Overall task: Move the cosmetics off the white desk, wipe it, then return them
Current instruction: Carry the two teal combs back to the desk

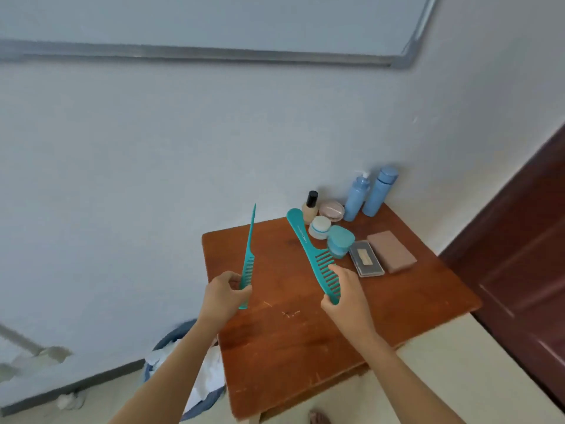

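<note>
Both hands are holding teal combs over the brown bench (290,332).
Fingers (234,280) of the left hand (224,290) are curling round the tail comb (248,258), the right hand (345,289) is gripping the wide-tooth comb (308,249), its handle pointing toward the cosmetics (337,240) clustered far right, probably nearer the right hand.

two combs (248,261) (305,243), two blue bottles (356,198) (379,191), one foundation bottle (309,209), two jars (319,227) (340,241), one compact (331,210), two boxes (366,259) (391,250).

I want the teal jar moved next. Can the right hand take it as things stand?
Probably not yet: the right hand grips the wide-tooth comb, held just left of the teal jar. With the comb put down, the way looks free.
</note>
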A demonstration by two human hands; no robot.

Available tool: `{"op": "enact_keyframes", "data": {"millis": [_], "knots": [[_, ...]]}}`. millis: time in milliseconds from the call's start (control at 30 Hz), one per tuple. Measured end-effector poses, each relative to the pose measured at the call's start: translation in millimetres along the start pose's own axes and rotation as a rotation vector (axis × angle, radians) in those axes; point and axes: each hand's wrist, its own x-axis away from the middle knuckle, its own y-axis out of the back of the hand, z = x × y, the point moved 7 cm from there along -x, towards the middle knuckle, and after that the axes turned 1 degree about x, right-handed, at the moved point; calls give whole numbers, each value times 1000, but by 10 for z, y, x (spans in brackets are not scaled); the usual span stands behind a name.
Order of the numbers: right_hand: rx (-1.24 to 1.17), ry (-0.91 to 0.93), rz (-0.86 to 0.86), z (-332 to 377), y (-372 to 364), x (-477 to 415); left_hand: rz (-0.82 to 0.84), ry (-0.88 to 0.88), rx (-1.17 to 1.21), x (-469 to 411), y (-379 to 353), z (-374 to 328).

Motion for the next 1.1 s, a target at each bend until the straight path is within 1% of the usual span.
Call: {"op": "enact_keyframes", "data": {"millis": [67,167,300,433,500,733,867,1000,1100], "knots": [[-5,-125,-109,1,180,445,90,-61,2,86,-16,-53],[20,-296,-226,-51,504,1197,223,-148,4,321,-128,-240],[79,-487,-396,-194,1157,2129,435,-294,-9,863,-557,-647],[172,-615,-532,-322,1665,3002,668,-416,-98,1666,-1080,-943],[207,-673,-566,-392,1819,3455,736,-476,-162,2109,-1311,-1032],[203,-871,-719,-672,2325,5381,947,-606,-176,3931,-2153,-1098],[194,-956,-756,-840,2583,6478,1049,-611,-121,5071,-2594,-1041],[206,-1044,-805,-951,2808,7458,1193,-520,-82,6150,-3025,-891],[203,-1089,-840,-1024,2988,8008,1257,-487,-94,6748,-3262,-826]]}}
